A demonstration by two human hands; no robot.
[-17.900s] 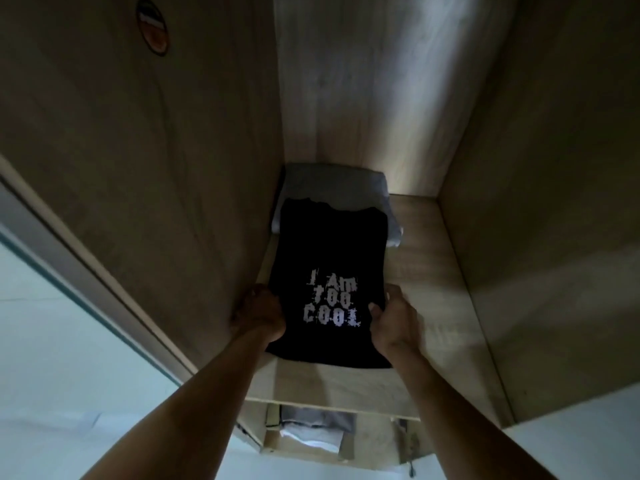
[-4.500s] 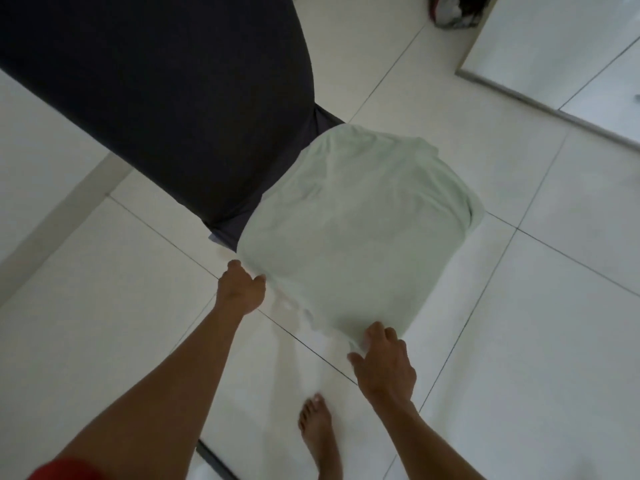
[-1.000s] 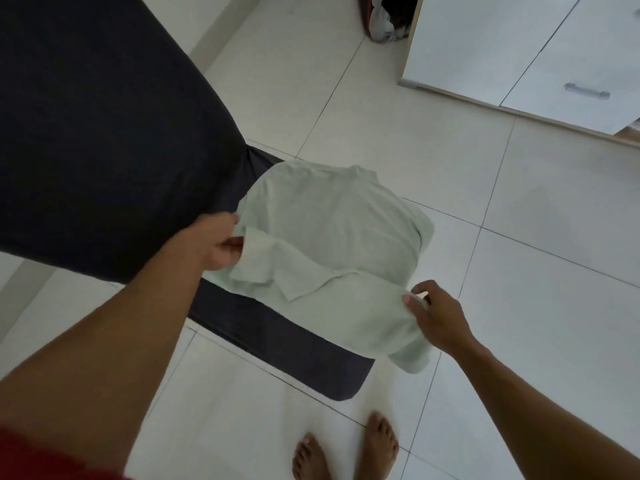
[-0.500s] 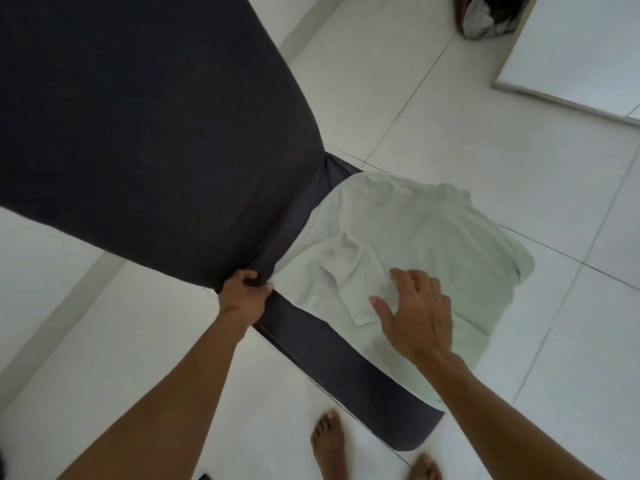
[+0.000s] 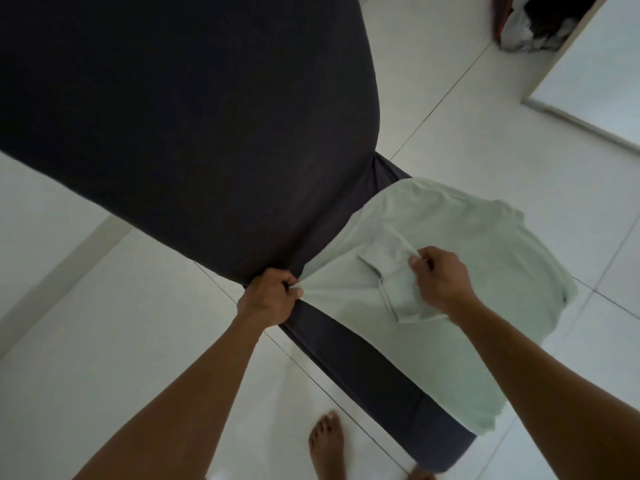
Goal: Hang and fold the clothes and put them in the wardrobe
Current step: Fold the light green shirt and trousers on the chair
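Pale-green cotton describes the shirt point(image 5: 450, 271), which lies spread over the corner of a mattress covered in a dark fitted sheet point(image 5: 173, 133). The mattress corner serves as the folding surface; the lower part of the shirt overhangs its edge above the white tiled floor point(image 5: 104, 341).

The left hand point(image 5: 268, 297) is closed in a fist on the near side edge of the shirt, pulling the fabric taut so that creases radiate from the grip. This appears to anchor the garment while the other hand works.

The right hand point(image 5: 438, 277) pinches the short sleeve point(image 5: 391, 268) between thumb and fingertips, with the sleeve turned inward across the body panel. Judged from this, the current step is the first side fold.

A heap of clothes point(image 5: 526, 26) lies on the floor at the top right, beside a white cabinet panel point(image 5: 588, 81).

No brand, label or legible writing shows on the shirt or elsewhere.
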